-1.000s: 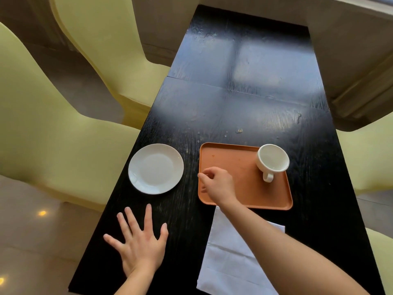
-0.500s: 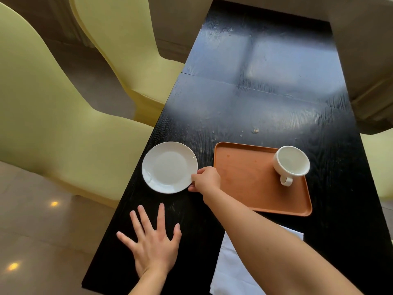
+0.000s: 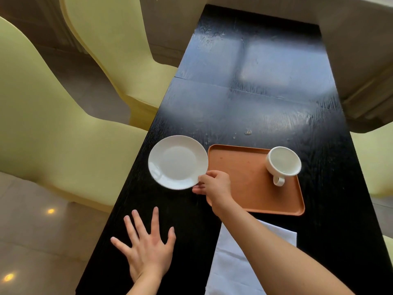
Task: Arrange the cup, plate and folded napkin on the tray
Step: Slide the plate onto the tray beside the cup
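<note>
one plate (image 3: 177, 161) pinched by right hand (image 3: 215, 185); one cup (image 3: 282, 163) on tray (image 3: 244, 188); left hand (image 3: 146, 250) splayed.

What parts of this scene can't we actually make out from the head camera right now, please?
- Napkin: partly covered by the right forearm and cut off by the bottom edge, so its folding is unclear.
- Plate: motion-blurred; whether it is lifted off the table is uncertain.
- Right hand: fingertips under the plate rim are hidden.

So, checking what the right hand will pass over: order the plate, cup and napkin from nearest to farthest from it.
1. Plate: pinched at its rim by the right hand.
2. Napkin: below the wrist, near the table edge.
3. Cup: tray's far right corner.
</note>
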